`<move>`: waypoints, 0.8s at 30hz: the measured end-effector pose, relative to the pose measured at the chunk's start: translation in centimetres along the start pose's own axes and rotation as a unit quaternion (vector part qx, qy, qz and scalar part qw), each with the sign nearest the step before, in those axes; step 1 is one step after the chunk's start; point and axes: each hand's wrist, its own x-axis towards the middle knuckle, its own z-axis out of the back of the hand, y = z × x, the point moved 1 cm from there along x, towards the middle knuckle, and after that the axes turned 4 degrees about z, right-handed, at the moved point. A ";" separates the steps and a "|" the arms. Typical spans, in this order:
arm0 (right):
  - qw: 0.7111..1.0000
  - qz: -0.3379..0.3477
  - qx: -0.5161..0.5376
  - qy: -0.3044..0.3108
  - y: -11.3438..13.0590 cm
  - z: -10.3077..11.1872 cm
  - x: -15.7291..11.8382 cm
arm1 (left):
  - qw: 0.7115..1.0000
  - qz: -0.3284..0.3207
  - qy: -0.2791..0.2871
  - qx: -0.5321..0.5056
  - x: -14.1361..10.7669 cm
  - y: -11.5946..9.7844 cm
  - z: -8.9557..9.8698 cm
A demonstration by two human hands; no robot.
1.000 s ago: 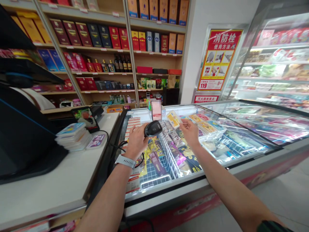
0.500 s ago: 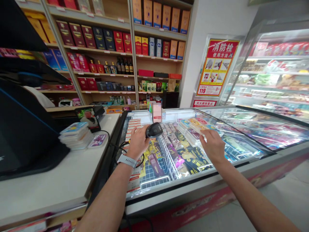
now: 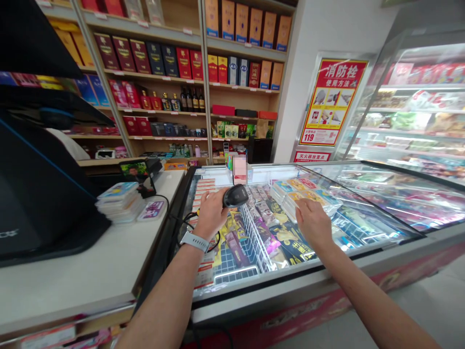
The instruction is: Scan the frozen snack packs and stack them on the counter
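Head view: right hand (image 3: 313, 224) beyond freezer's front rim (image 3: 290, 285).

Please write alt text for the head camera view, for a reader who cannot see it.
A left hand holds a black barcode scanner above a store freezer, and a right hand is beside wrapped packs. Shelves of boxes and bottles stand behind.

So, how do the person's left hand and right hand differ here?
The left hand grips a black barcode scanner; the right hand holds no scanner and is open beside stacked packs. The left wrist wears a pale watch; the right wrist is bare. Both reach over the freezer chest.
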 end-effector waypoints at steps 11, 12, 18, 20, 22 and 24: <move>0.965 0.034 0.144 0.215 7.1 -13.6 9.0 | 1.000 0.007 0.000 -0.006 -0.1 -0.4 0.4; 0.961 0.028 0.138 0.237 7.4 -14.6 9.7 | 1.000 0.006 -0.002 -0.007 -0.2 -0.4 0.4; 0.952 0.043 0.113 0.282 8.5 -17.2 11.9 | 1.000 0.009 -0.002 -0.014 -0.2 -0.3 0.3; 0.951 0.042 0.109 0.286 8.5 -17.7 12.3 | 1.000 0.008 0.000 -0.015 -0.2 -0.2 0.3; 0.951 0.039 0.105 0.289 8.4 -18.2 12.6 | 1.000 0.007 0.002 -0.015 -0.2 -0.2 0.2; 0.951 0.038 0.102 0.289 8.3 -18.9 12.8 | 1.000 0.010 0.004 -0.014 -0.2 -0.2 0.2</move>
